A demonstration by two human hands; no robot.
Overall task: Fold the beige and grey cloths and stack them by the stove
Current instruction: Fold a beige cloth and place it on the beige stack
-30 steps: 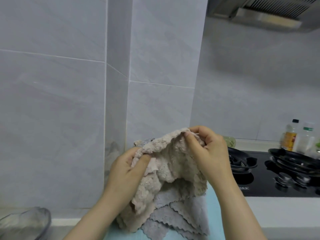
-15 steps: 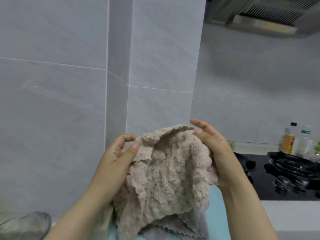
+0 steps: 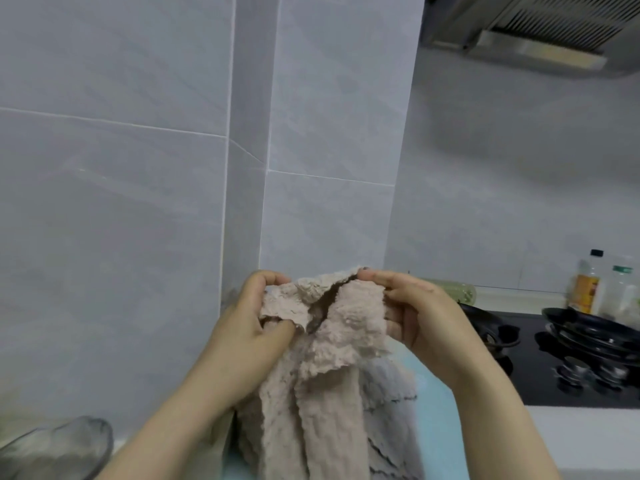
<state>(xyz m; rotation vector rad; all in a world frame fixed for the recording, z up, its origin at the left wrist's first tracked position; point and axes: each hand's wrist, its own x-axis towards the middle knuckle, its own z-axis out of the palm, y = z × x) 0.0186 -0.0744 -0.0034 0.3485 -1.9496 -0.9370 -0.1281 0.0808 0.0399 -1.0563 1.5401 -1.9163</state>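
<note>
A fluffy beige cloth (image 3: 332, 368) hangs bunched in the air in front of the tiled wall. My left hand (image 3: 249, 327) grips its upper left edge with curled fingers and thumb. My right hand (image 3: 412, 313) pinches the upper right edge at the top. Below and behind the beige cloth lie grey cloths (image 3: 391, 410) with scalloped edges on a light blue mat (image 3: 436, 431). The black stove (image 3: 568, 368) sits to the right.
A black pan (image 3: 595, 330) rests on the right burner, a dark burner grate (image 3: 491, 327) on the left one. Bottles (image 3: 588, 285) stand at the back right. A clear glass bowl (image 3: 59, 448) is at the lower left. A range hood (image 3: 540, 32) hangs above.
The beige cloth, spread wide between my hands half a second ago, is now gathered into a fold with my hands closer at its top edge. The grey cloths below show again.
</note>
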